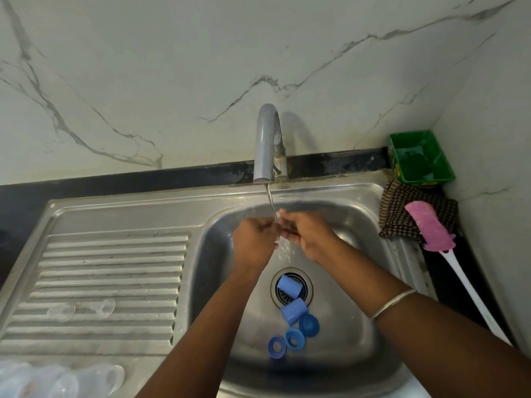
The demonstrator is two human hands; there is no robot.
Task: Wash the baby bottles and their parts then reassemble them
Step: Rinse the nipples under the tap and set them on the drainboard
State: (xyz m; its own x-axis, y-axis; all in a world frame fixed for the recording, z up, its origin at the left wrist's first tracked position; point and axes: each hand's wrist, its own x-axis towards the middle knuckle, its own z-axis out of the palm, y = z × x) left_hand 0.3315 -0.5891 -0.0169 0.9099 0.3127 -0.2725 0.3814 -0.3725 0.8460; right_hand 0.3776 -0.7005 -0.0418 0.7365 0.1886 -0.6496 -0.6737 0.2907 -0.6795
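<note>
Two blue caps (289, 286) and three blue rings (294, 338) are lying in the sink (359, 214); left hand (254, 244) and right hand (306, 234) are meeting under the tap's stream, fingers curled around something I cannot tell.

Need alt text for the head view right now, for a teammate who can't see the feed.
Both hands, left and right, meet under the running tap over the sink, rinsing something small and clear. Five blue parts lie by the drain; two clear teats sit on the drainboard, and a pink brush lies to the right.
</note>
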